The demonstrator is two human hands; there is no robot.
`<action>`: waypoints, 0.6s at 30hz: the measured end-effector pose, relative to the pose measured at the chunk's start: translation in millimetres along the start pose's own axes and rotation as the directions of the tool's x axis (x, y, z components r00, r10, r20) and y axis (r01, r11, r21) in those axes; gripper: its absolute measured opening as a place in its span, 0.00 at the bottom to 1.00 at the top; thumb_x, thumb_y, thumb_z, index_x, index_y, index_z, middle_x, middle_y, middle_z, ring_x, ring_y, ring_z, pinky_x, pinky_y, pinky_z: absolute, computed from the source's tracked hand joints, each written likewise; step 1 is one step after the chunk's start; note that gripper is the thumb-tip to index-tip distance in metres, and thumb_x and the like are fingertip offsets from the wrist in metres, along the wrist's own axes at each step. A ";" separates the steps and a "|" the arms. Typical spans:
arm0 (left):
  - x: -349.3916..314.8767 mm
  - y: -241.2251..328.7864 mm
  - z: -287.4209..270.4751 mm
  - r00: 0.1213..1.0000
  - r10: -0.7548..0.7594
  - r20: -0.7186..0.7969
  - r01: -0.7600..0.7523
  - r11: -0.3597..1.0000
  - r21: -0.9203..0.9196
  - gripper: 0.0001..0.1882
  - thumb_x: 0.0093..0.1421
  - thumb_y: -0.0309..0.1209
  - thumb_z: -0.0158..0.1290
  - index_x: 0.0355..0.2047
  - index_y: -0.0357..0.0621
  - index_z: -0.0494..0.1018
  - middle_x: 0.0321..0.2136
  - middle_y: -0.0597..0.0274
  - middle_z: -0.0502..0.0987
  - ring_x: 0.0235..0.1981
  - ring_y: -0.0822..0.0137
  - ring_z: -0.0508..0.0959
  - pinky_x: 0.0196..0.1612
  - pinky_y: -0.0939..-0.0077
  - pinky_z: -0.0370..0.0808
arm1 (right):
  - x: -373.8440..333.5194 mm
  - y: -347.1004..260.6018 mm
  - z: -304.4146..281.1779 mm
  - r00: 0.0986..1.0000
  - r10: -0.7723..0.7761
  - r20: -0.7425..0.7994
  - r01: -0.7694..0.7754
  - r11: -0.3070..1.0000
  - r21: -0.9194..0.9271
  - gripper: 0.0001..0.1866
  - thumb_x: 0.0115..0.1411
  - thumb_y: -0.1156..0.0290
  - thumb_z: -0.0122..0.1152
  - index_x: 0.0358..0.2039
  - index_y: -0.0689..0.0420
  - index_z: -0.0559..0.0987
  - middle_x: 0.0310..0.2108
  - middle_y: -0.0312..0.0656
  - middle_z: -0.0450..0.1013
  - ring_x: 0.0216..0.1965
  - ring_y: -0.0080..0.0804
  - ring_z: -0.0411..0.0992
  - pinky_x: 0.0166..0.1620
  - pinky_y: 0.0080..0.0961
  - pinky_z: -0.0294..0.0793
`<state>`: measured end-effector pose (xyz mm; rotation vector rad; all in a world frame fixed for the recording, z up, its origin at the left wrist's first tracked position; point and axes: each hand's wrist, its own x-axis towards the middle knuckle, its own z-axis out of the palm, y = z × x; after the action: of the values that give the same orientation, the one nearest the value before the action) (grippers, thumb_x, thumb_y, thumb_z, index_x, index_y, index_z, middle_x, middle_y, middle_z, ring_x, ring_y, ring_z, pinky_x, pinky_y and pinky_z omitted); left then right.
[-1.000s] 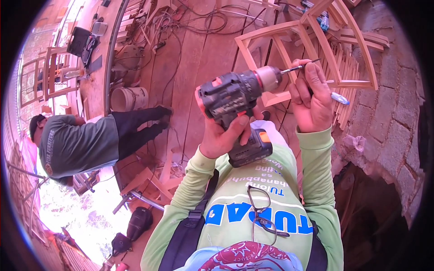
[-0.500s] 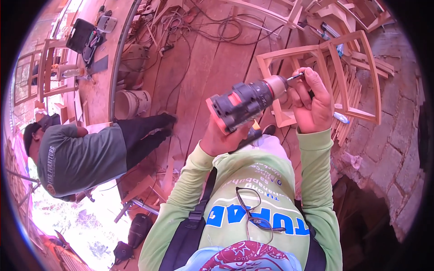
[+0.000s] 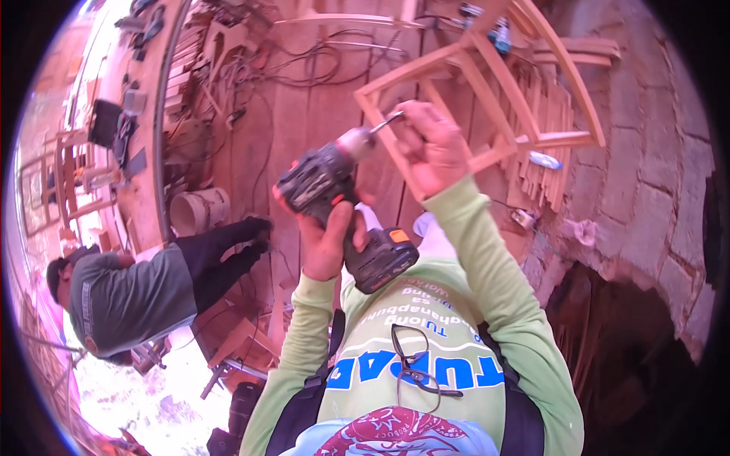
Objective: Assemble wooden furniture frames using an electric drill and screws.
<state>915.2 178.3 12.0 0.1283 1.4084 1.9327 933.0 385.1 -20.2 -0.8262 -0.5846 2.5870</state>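
Observation:
My left hand [image 3: 328,242] grips the handle of a black and red cordless drill [image 3: 334,182], which has an orange-marked battery pack [image 3: 380,261] at its base. The drill points up and to the right. The fingers of my right hand [image 3: 430,148] are closed around the thin metal bit [image 3: 386,121] at the chuck. Just behind both hands a light wooden chair frame [image 3: 487,76] lies on the plank floor. Green long sleeves cover both my forearms.
Another person in a grey shirt [image 3: 125,300] bends low at the left, near a pale bucket [image 3: 199,211]. A long workbench [image 3: 133,129] with tools runs along the left. Cables [image 3: 304,61] trail over the floor. A rough stone wall [image 3: 646,190] stands at the right.
The drill and my left hand have shifted left and lower in the view. My right hand stays closed on the bit. The chair frame now sits further to the upper right.

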 end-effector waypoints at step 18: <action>52.8 -128.9 57.1 0.947 -0.321 -0.001 0.308 0.912 -0.271 0.16 0.71 0.35 0.53 0.51 0.35 0.69 0.22 0.64 0.70 0.19 0.74 0.71 0.24 0.79 0.70 | 69.6 -22.7 -168.0 0.964 0.182 -0.192 -0.195 0.980 -0.050 0.07 0.70 0.70 0.60 0.42 0.61 0.79 0.29 0.34 0.75 0.16 0.13 0.52 0.21 0.17 0.52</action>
<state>967.4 272.4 -93.2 -0.2581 1.1021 1.8384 987.3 481.8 -166.1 -1.1855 -0.5654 2.6289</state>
